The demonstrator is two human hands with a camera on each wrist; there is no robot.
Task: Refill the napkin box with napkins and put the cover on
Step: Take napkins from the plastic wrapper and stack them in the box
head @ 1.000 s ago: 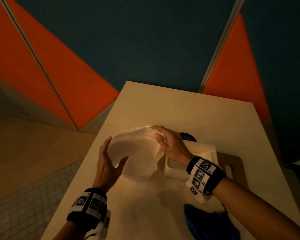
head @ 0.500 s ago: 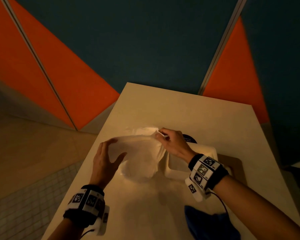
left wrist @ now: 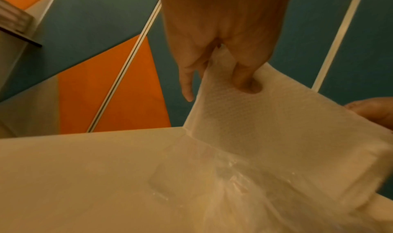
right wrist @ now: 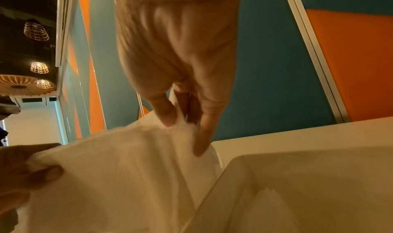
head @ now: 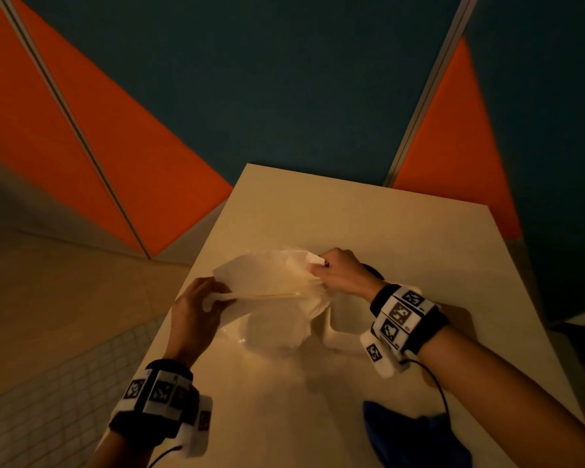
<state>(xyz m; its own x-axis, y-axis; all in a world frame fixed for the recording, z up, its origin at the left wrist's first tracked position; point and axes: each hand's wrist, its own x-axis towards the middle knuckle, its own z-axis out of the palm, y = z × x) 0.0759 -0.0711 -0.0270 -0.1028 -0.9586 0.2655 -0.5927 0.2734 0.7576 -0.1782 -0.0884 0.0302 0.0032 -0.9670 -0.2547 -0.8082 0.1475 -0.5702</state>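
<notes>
A stack of white napkins (head: 271, 282) hangs between both hands just above the table. My left hand (head: 222, 297) pinches its left corner; the thumb (left wrist: 248, 85) dents the embossed napkins (left wrist: 276, 127). My right hand (head: 318, 270) pinches the stack's right end, thumb and fingers closed on the napkins (right wrist: 119, 169). Under the stack lies a crumpled clear plastic wrapper (head: 274, 336). The open white napkin box (head: 330, 329) sits right of it, partly behind my right wrist; its rim (right wrist: 297, 169) fills the right wrist view. I cannot make out a cover.
The pale table (head: 385, 231) runs back to a teal and orange wall. A dark blue cloth (head: 416, 437) lies at the near right edge. A black round sticker (head: 374, 270) shows behind my right hand. Tiled floor lies left of the table.
My left hand went from lying open against the napkins to pinching their left corner. The stack has been drawn out flatter and wider between the two hands, over the wrapper.
</notes>
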